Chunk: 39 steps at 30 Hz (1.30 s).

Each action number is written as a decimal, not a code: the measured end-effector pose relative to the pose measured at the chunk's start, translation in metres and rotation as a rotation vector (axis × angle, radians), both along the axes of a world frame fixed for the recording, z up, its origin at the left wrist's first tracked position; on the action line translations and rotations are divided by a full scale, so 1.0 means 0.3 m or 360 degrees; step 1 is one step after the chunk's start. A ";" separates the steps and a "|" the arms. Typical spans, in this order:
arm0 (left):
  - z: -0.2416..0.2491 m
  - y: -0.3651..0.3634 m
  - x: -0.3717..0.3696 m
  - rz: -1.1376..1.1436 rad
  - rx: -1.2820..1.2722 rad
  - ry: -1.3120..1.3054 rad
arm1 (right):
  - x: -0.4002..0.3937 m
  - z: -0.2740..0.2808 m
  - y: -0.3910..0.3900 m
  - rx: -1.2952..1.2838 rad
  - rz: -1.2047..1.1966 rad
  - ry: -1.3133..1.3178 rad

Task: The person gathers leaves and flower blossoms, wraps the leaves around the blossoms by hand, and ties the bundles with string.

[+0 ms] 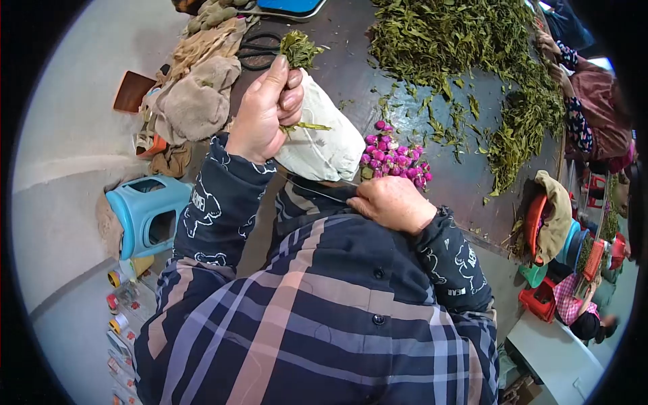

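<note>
My left hand (pixel 270 108) is raised and closed around a small bunch of green tea leaves (pixel 300 49), whose leafy tuft sticks out above the fist. A few stem ends poke out below it. Lower and to the right, my right hand (pixel 395 202) is closed at the table edge with its fingertips pinched. A thin pale thread (pixel 314 191) runs to those fingertips from below the left hand. A white cloth (pixel 327 138) lies between the hands. Beside it, near the right hand, sits a pile of magenta flower heads (pixel 395 158). Black-handled scissors (pixel 258 52) lie behind the left hand.
Loose green leaves (pixel 445 40) cover much of the dark table (pixel 466 182). Crumpled beige cloths (pixel 196 101) lie at its left edge, above a blue stool (pixel 148 209). A co-worker's sleeve (pixel 579 125) reaches in from the right. A red-orange container (pixel 536 223) stands at the right corner.
</note>
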<state>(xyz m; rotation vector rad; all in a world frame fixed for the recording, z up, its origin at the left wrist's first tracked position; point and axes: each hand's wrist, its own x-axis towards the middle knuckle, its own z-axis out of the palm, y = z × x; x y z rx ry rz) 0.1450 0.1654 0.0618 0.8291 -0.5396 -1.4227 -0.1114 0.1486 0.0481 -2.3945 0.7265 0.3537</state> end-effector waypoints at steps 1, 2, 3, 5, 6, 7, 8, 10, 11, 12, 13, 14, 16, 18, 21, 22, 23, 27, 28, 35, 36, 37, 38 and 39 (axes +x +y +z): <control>-0.006 0.012 -0.001 -0.0029 -0.0004 0.0000 | 0.001 0.004 0.001 0.0059 0.0051 0.0014; -0.011 0.025 -0.005 -0.0060 -0.0009 0.0000 | 0.000 0.009 0.005 0.0119 0.0101 0.0027; -0.014 0.037 -0.009 -0.0094 -0.0015 -0.0001 | 0.001 0.010 0.009 0.0176 0.0148 0.0040; -0.013 0.076 -0.030 -0.0110 0.0023 -0.0154 | 0.003 -0.006 0.022 0.0265 0.0089 -0.0042; -0.011 0.101 -0.044 -0.0123 0.0068 -0.0305 | 0.004 -0.020 0.031 0.0361 0.0033 -0.0123; -0.009 0.122 -0.056 -0.0136 0.0111 -0.0456 | 0.008 -0.029 0.038 0.0455 -0.0023 -0.0205; -0.011 0.133 -0.061 -0.0145 0.0154 -0.0607 | 0.010 -0.034 0.043 0.0548 -0.0078 -0.0286; -0.024 0.152 -0.055 -0.0160 0.0132 -0.0647 | 0.029 -0.024 0.057 0.0470 -0.0142 -0.0327; -0.032 0.165 -0.050 -0.0179 0.0116 -0.0684 | 0.041 -0.017 0.066 0.0397 -0.0209 -0.0364; -0.038 0.177 -0.045 -0.0197 0.0101 -0.0721 | 0.052 -0.008 0.074 0.0324 -0.0277 -0.0401; -0.040 0.187 -0.039 -0.0213 0.0087 -0.0757 | 0.060 -0.001 0.079 0.0252 -0.0342 -0.0438; -0.038 0.196 -0.035 -0.0203 0.0092 -0.0762 | 0.066 0.005 0.081 0.0256 -0.0331 -0.0442; -0.024 0.206 -0.025 -0.0150 0.0087 -0.0721 | 0.077 0.021 0.082 0.0134 -0.0013 -0.0237; -0.011 0.214 -0.022 -0.0101 0.0075 -0.0679 | 0.083 0.031 0.079 0.0003 0.0298 -0.0031; -0.012 0.234 -0.022 -0.0180 0.0053 -0.0667 | 0.096 -0.023 0.064 0.0320 0.0248 -0.0019; -0.014 0.242 -0.021 -0.0220 0.0044 -0.0658 | 0.102 -0.042 0.058 0.0480 0.0223 -0.0011; -0.013 0.249 -0.019 -0.0258 0.0036 -0.0651 | 0.104 -0.056 0.053 0.0642 0.0199 -0.0002; -0.005 0.286 -0.023 -0.0474 0.0121 -0.0828 | 0.070 -0.053 0.063 0.1078 -0.0031 -0.0422; -0.001 0.289 -0.028 -0.0558 0.0144 -0.0890 | 0.056 -0.051 0.063 0.1218 -0.0121 -0.0569; 0.033 0.258 -0.051 -0.0890 0.0020 -0.0961 | -0.075 0.148 -0.011 0.1656 -0.0554 -0.1075; 0.037 0.247 -0.035 -0.0820 0.0031 -0.0820 | -0.114 0.168 -0.021 0.1645 -0.0559 -0.1086; 0.038 0.234 -0.022 -0.0747 0.0041 -0.0675 | -0.158 0.203 -0.033 0.1557 -0.0686 -0.1170; 0.040 0.218 -0.016 -0.0672 0.0052 -0.0531 | -0.191 0.228 -0.043 0.1469 -0.0810 -0.1251; 0.055 0.197 -0.011 -0.0620 0.0042 -0.0421 | -0.210 0.238 -0.050 0.1464 -0.0809 -0.1258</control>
